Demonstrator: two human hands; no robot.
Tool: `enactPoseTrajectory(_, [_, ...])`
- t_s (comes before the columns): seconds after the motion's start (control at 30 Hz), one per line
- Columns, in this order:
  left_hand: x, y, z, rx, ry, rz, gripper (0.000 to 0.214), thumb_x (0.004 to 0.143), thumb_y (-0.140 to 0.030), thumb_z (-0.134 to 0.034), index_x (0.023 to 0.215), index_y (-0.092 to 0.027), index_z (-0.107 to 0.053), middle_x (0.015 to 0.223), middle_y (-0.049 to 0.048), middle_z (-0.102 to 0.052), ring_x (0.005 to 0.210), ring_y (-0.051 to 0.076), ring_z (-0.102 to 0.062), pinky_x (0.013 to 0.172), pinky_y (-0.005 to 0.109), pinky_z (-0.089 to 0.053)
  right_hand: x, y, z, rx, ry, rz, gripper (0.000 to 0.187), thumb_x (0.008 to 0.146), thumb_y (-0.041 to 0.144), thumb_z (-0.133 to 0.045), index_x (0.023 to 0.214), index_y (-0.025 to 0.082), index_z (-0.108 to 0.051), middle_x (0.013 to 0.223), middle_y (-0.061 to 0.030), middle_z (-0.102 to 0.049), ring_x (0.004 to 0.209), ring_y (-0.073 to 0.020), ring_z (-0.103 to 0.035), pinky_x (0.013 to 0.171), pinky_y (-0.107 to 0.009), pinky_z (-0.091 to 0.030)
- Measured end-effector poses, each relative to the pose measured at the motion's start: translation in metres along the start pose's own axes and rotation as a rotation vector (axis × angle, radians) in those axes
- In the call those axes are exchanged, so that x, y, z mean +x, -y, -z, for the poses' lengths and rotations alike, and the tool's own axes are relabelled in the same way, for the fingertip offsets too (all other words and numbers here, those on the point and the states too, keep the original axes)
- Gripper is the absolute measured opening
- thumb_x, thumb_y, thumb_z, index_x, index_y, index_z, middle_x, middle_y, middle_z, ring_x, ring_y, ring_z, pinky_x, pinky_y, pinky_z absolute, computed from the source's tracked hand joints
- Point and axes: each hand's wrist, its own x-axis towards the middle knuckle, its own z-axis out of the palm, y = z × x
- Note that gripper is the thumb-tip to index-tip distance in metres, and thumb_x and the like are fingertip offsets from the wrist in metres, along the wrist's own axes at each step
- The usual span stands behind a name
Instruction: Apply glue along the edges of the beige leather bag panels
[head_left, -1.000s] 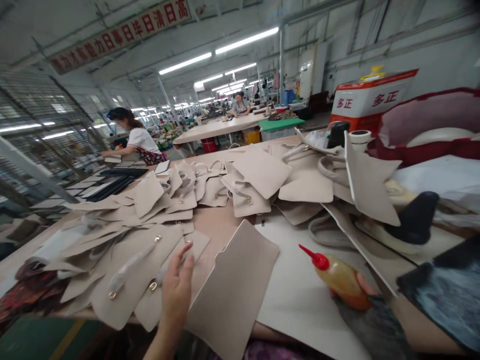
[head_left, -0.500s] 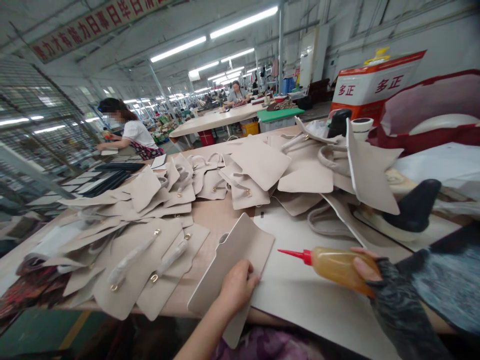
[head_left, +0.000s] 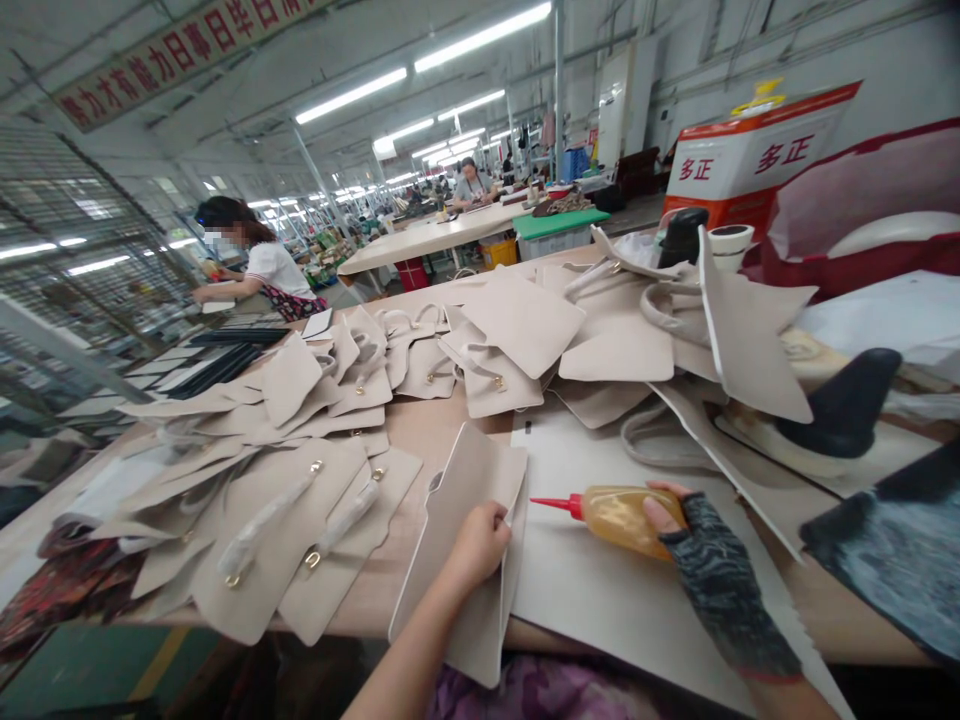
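Note:
My left hand (head_left: 484,545) grips a beige leather bag panel (head_left: 442,520) by its right edge, with fingers curled over it. The panel stands tilted at the table's front edge, and a second layer shows along its right side. In my right hand (head_left: 671,515), which wears a dark grey fingerless knitted glove, is a squeeze bottle of amber glue (head_left: 619,512). The bottle lies nearly level, its red nozzle (head_left: 555,503) pointing left, close to the panel's right edge but apart from it. Under the bottle lies a pale flat board (head_left: 585,600).
Beige panels with handles and gold rings (head_left: 277,540) cover the table's left and back. More panels (head_left: 615,350) pile at the right, beside a black-handled tool (head_left: 847,400). A red-and-white can (head_left: 750,165) stands behind. A co-worker (head_left: 251,260) sits at the far left.
My right hand has brought the glue bottle leftward, nearer the panel. The panel has turned more upright in my left hand, and its second layer now shows at the right edge.

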Motion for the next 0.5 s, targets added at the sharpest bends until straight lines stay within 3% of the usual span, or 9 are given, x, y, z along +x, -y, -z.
enactPoseTrajectory(0.2, [0.000,0.001,0.000,-0.089,0.013,-0.013,0.027,0.073,-0.005,-0.041,0.082,-0.012,-0.066,0.070,0.0018,-0.062,0.071,0.015,-0.056,0.064,0.023,-0.038,0.012,0.004,-0.021,-0.065,-0.015,0.137,0.048,0.079,0.060,-0.048,0.105,0.020,-0.056,0.099,-0.0101,-0.061,0.091,-0.0270,-0.058,0.086,-0.043,-0.046])
enactPoseTrajectory(0.5, [-0.002,-0.001,0.000,-0.088,0.015,-0.018,0.030,0.074,-0.006,-0.041,0.086,-0.010,-0.067,0.073,0.0045,-0.065,0.074,0.017,-0.059,0.065,0.024,-0.039,0.031,0.004,-0.033,-0.144,0.007,0.298,0.046,0.084,0.057,-0.044,0.107,0.019,-0.054,0.102,-0.0133,-0.060,0.093,-0.0289,-0.057,0.089,-0.045,-0.044])
